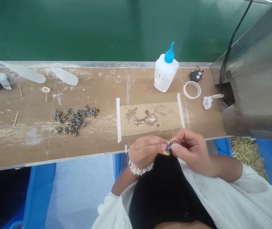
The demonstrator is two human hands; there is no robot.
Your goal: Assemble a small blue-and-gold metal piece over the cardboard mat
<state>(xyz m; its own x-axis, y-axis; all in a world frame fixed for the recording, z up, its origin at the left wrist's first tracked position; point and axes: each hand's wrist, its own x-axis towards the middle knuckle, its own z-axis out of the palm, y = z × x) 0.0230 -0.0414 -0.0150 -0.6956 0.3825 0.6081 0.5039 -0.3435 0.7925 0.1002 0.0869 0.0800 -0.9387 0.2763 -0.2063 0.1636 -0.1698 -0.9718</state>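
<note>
Both hands meet just below the taped card [150, 119], at the near edge of the bench [31, 140]. The left hand [145, 151] and the right hand [193, 152] pinch together one small part [169, 147], blue and dark with a pale round bit under it; the fingertips cover most of it, so its shape is hard to make out. The left hand is curled, the thumb and first finger closed on the part, and the right hand grips it from the other side. On the card lies a shiny brown smear with a pale round blob [151, 119]. Left of the card lies a heap of parts [75, 122], too small to tell one from another. Behind the card stands a glue bottle [166, 71] with blue nozzle. Right of the card lie a tape ring [192, 90], a small black figure [196, 75] and a crumpled paper [207, 102]. Further right a metal chute [257, 79] is cut off by the frame. Far left of the card, some pale plastic pieces [64, 75] are only partly visible.
</note>
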